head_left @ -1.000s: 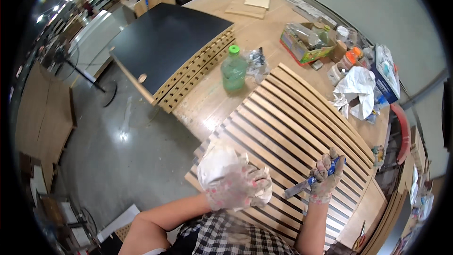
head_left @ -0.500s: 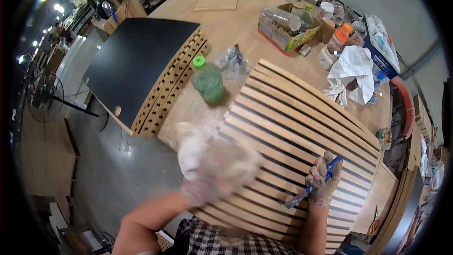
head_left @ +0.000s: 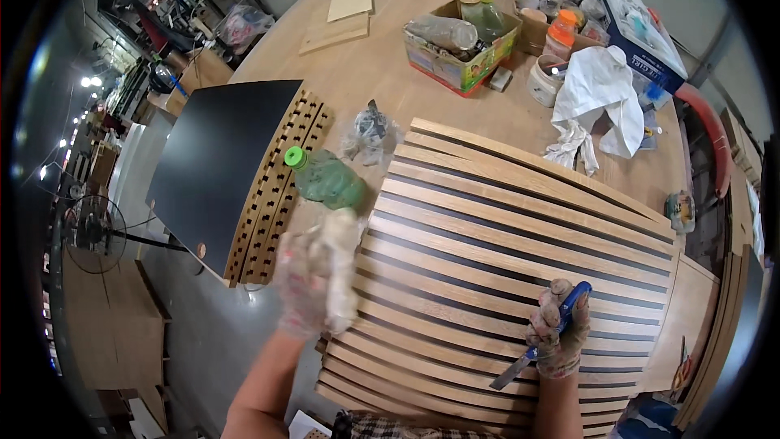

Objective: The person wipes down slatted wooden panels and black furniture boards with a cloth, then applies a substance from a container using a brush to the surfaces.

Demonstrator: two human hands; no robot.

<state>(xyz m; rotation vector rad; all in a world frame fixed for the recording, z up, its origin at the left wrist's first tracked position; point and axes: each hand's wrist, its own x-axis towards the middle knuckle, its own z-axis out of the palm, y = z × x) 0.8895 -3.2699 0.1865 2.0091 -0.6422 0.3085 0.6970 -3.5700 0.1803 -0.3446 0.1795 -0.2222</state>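
Note:
A large slatted wooden panel (head_left: 520,260) lies on the workbench in front of me. My right hand (head_left: 556,337), in a stained glove, grips a blue-handled putty knife (head_left: 543,340) whose blade rests low on the slats. My left hand (head_left: 317,276), gloved and blurred by motion, hangs over the panel's left edge with its fingers closed on a pale crumpled cloth or plastic; I cannot make out which. Just beyond that hand lies a green plastic bottle (head_left: 325,180) with a green cap.
A black board on a perforated wooden panel (head_left: 219,162) lies at left. Behind the slats are a crumpled plastic bag (head_left: 370,134), a white cloth (head_left: 601,93), a cardboard box of bottles (head_left: 459,53), jars and a blue box (head_left: 642,28). Floor and a fan (head_left: 93,232) lie left.
My left hand has swept from the panel's near middle out to its left edge, toward the green bottle. The right hand with the putty knife has stayed in place. The view shifted.

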